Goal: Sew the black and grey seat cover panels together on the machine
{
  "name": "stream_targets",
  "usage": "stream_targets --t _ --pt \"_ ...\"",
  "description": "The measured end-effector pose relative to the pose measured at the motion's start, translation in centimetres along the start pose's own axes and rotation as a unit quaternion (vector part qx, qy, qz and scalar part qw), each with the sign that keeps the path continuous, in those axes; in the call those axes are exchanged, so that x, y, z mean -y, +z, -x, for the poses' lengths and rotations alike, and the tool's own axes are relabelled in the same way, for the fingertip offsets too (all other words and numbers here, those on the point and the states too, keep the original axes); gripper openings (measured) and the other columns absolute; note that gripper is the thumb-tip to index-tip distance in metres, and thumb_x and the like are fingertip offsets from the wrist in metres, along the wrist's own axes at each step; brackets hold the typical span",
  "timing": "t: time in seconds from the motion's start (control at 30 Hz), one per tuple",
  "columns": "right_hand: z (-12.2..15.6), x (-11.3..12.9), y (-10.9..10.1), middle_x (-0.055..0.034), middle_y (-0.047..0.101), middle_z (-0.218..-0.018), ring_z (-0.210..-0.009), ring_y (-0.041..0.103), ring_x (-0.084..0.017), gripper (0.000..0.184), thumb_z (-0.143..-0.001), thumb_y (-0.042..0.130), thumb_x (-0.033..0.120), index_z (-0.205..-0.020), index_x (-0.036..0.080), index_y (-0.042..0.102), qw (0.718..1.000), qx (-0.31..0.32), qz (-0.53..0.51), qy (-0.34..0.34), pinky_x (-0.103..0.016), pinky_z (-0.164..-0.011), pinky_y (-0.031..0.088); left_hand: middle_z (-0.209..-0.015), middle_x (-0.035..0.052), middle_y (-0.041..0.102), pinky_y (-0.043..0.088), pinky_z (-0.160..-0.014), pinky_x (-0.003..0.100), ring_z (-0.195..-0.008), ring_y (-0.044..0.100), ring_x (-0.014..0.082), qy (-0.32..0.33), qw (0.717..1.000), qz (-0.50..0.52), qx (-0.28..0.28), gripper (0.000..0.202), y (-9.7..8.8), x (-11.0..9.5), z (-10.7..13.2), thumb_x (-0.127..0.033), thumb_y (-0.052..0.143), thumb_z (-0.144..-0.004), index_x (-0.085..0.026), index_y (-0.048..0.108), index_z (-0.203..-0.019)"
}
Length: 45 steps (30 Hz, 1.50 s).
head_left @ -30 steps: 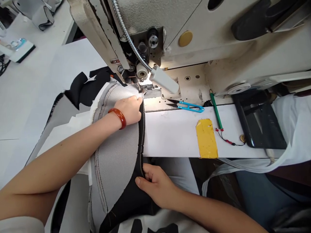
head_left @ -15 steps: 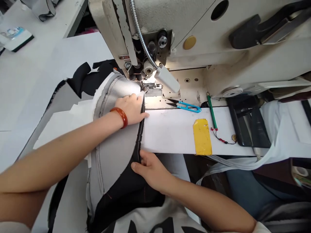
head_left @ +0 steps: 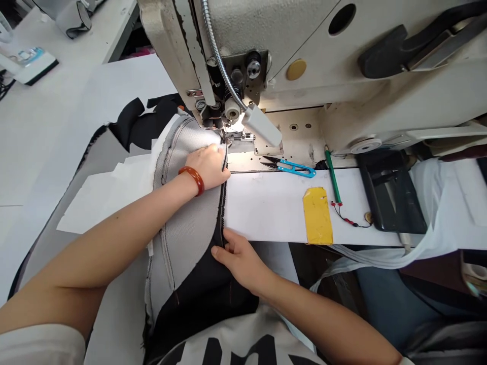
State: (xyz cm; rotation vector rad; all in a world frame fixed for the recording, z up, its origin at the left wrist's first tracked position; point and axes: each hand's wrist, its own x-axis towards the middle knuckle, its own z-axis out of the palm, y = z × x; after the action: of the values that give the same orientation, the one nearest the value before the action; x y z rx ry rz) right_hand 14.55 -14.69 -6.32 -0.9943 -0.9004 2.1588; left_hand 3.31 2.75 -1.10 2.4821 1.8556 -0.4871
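Grey-and-black fabric [head_left: 194, 233] runs from the sewing machine [head_left: 304, 40] over the front edge of the desk [head_left: 262, 213]. The left hand [head_left: 208, 167] presses it, grip unclear; the right hand [head_left: 243, 261] pinches its black border near that edge, where yellow card [head_left: 318, 215] lies.

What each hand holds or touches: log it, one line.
left hand: on grey fabric; right hand: holding black fabric at edge; sewing machine: beyond left hand; blue snips: lying unheld
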Motion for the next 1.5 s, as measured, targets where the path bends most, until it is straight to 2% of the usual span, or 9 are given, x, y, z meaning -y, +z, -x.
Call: stream_targets --t 0.23,0.4,0.77,0.97,1.07,1.17,1.27,1.37,1.5 --pt "2.1 0.7 -0.7 0.0067 0.037 -0.058 -0.058 0.034 -0.01 0.03 -0.082 0.061 0.025 -0.062 0.022 0.038 0.964 -0.006 0.265 -0.014 -0.025 -0.056 0.027 -0.159 0.0147 0.032 0.024 -0.115 0.045 -0.14 0.035 0.0329 0.231 0.969 0.007 0.086 0.083 -0.4 5.6 1.9 -0.05 0.07 -0.08 -0.016 0.039 -0.148" --pt "1.8 -0.8 0.2 0.0037 0.049 -0.062 -0.067 0.047 -0.014 0.015 -0.085 0.055 0.018 -0.07 0.02 0.053 0.972 -0.037 0.232 -0.028 -0.025 -0.065 0.037 -0.165 0.0178 0.011 0.008 -0.122 0.035 -0.153 0.007 0.0225 0.222 0.973 0.054 0.027 0.09 2.3 6.2 4.1 -0.044 0.062 -0.09 -0.006 0.013 -0.156" --pt "1.7 -0.5 0.1 -0.0008 0.064 -0.074 -0.069 0.055 -0.016 0.013 -0.09 0.053 0.02 -0.084 0.019 0.065 0.948 -0.014 0.316 -0.032 -0.025 -0.067 0.041 -0.164 0.0174 0.014 0.013 -0.121 0.04 -0.152 0.013 0.0267 0.21 0.976 0.059 0.016 0.087 2.9 5.8 3.7 -0.055 0.055 -0.091 -0.011 0.018 -0.157" --pt "-0.3 4.4 -0.7 -0.0082 0.066 -0.071 -0.07 0.06 -0.021 0.038 -0.098 0.043 0.04 -0.083 0.017 0.07 0.803 -0.065 0.584 -0.1 -0.032 -0.073 0.045 -0.164 0.0149 0.019 0.019 -0.12 0.043 -0.152 0.017 0.0285 0.196 0.979 0.064 -0.008 0.083 4.0 5.4 3.5 -0.054 0.053 -0.09 -0.015 0.021 -0.157" --pt "-5.9 7.7 -0.6 -0.0151 0.068 -0.111 -0.107 0.06 -0.025 0.044 -0.098 0.027 0.019 -0.124 0.013 0.062 0.741 -0.159 0.604 -0.246 -0.038 -0.094 0.045 -0.158 0.0175 0.033 0.026 -0.117 0.044 -0.148 0.028 0.0288 0.165 0.982 0.074 -0.053 0.065 4.0 4.3 5.4 -0.041 0.052 -0.093 -0.012 0.039 -0.149" --pt "-12.5 8.8 0.1 -0.0245 0.044 -0.148 -0.14 0.037 -0.029 0.061 -0.088 0.028 0.006 -0.148 -0.003 0.034 0.696 -0.18 0.65 -0.245 -0.045 -0.112 0.034 -0.129 0.0157 0.064 0.043 -0.102 0.043 -0.125 0.057 0.0292 0.109 0.986 0.11 -0.059 0.037 3.6 4.1 8.3 -0.031 0.048 -0.093 -0.015 0.067 -0.121" --pt "-16.1 7.7 0.7 -0.03 0.027 -0.156 -0.148 0.024 -0.036 0.062 -0.092 0.027 0.009 -0.152 -0.008 0.021 0.619 -0.207 0.717 -0.247 -0.053 -0.116 0.026 -0.096 0.0056 0.074 0.05 -0.086 0.033 -0.089 0.068 0.0185 0.003 0.966 0.214 -0.142 0.033 3.0 6.7 9.9 -0.024 0.041 -0.093 -0.02 0.073 -0.103" --pt "-16.4 6.4 0.6 -0.0315 0.027 -0.156 -0.147 0.024 -0.039 0.061 -0.094 0.024 0.011 -0.153 -0.005 0.021 0.57 -0.22 0.742 -0.274 -0.058 -0.115 0.025 -0.115 0.0069 0.067 0.049 -0.086 0.028 -0.098 0.064 0.0161 -0.185 0.912 0.258 -0.259 0.041 2.8 11.2 7.9 -0.02 0.041 -0.089 -0.017 0.063 -0.124" --pt "-15.8 6.2 0.5 -0.03 0.03 -0.155 -0.146 0.025 -0.039 0.062 -0.094 0.024 0.011 -0.155 -0.002 0.019 0.559 -0.229 0.749 -0.273 -0.059 -0.113 0.027 -0.111 0.0026 0.067 0.045 -0.084 0.028 -0.095 0.059 0.0154 -0.237 0.927 0.269 -0.112 0.047 2.9 14.8 3.0 -0.04 0.05 -0.09 -0.014 0.06 -0.128"
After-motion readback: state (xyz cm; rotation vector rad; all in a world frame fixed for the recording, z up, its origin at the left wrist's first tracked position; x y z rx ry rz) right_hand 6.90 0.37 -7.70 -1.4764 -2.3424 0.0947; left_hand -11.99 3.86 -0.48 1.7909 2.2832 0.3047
